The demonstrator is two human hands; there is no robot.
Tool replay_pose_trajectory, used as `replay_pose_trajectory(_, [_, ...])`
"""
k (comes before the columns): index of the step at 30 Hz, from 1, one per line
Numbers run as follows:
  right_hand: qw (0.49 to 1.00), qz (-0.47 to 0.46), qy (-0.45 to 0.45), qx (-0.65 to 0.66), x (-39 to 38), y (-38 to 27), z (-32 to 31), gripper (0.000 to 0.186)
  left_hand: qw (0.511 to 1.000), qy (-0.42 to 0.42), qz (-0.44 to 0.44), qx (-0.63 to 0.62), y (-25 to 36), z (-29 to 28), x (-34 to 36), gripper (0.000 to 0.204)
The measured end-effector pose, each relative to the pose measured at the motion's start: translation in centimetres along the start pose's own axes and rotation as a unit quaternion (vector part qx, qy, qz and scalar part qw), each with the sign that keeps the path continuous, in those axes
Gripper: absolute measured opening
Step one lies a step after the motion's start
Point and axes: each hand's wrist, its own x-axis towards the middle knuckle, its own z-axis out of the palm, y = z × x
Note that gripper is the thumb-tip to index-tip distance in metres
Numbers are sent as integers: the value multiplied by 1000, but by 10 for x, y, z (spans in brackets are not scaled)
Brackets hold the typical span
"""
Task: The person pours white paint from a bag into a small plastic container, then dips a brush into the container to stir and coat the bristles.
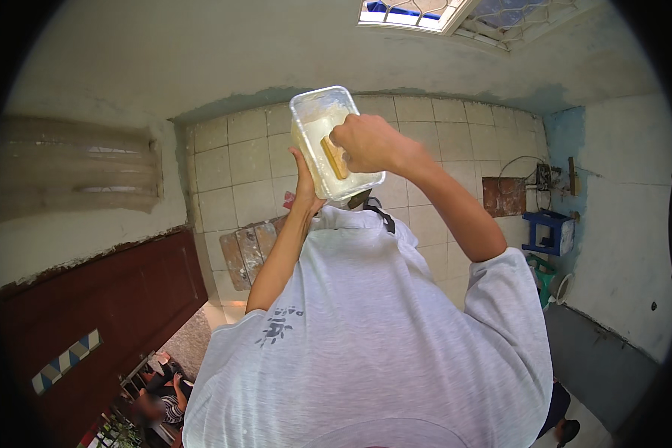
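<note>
In front of my chest I hold up a white rectangular plastic tub (300, 133) with whitish residue on its walls and a pale coating on the bottom. My left hand (306, 181) grips the tub's left side from outside, its thumb up along the wall. Closed over the tub's right edge, my right hand (367, 143) holds a yellow-tan flat block-shaped tool (334, 157) that slants down into the tub. The tool's far part is hidden by my fingers, so its exact kind does not show.
Wooden boards (240, 257) lie on the tiled floor at the left. A blue stool (551, 233) stands at the right wall near a brown board (504, 196). A red-brown door (112, 291) is at lower left; people sit beyond it and at lower right. A barred window (418, 15) is above.
</note>
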Motion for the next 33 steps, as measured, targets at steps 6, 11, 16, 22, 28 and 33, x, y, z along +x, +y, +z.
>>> replay_pose_trajectory(6, [993,8,50,111,-1,-3,19,36,999,5,35,-19,6,-14,-1,97])
replay_pose_trajectory(11, [990,31,113,72,-17,-4,-21,36,1000,-5,21,-12,9,-12,-1,105])
replay_pose_trajectory(16, [992,31,104,60,-10,-17,-21,31,998,-31,4,-52,13,-23,0,100])
replay_pose_trajectory(22, [999,18,22,42,-3,-34,14,27,1000,7,-3,5,17,-17,-3,106])
replay_pose_trajectory(28, [998,53,32,34,-14,-33,-13,27,1000,-11,-5,-1,23,-29,-4,106])
replay_pose_trajectory(33, [992,86,84,43,-10,-43,-15,31,999,-27,-26,8,25,-34,-8,107])
